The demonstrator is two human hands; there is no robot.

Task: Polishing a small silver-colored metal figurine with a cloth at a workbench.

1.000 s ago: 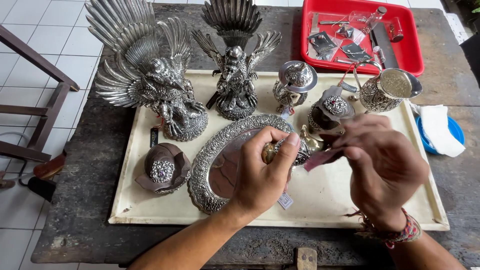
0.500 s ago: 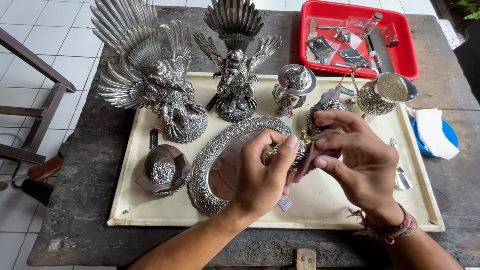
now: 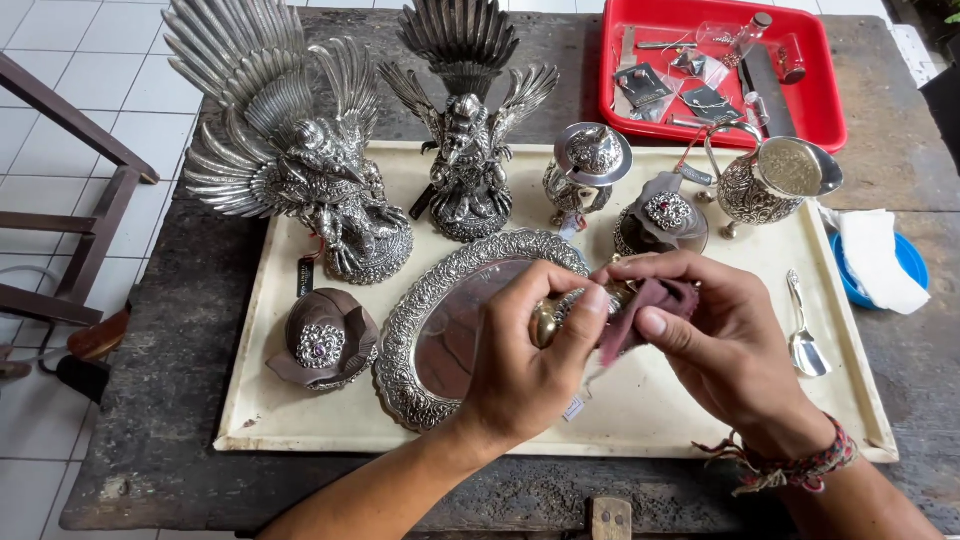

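My left hand (image 3: 525,360) grips a small golden-silver ornate piece (image 3: 548,318) over a cream tray (image 3: 690,400). My right hand (image 3: 715,345) presses a dark maroon cloth (image 3: 655,305) against that piece, fingers curled around it. A small white tag (image 3: 574,407) hangs below my left hand. Just left of my hands lies an oval embossed silver tray (image 3: 425,330). Most of the held piece is hidden by my fingers.
On the cream tray stand two winged silver statues (image 3: 300,160) (image 3: 465,130), a lidded pot (image 3: 588,165), a brooch on a dark shell (image 3: 322,340), another (image 3: 662,215), a silver jug (image 3: 770,180) and a spoon (image 3: 803,335). A red tray (image 3: 830,100) holds small items behind.
My right hand has moved left and down with the cloth, closing over the small piece held in my left hand. The spoon on the right is now uncovered.
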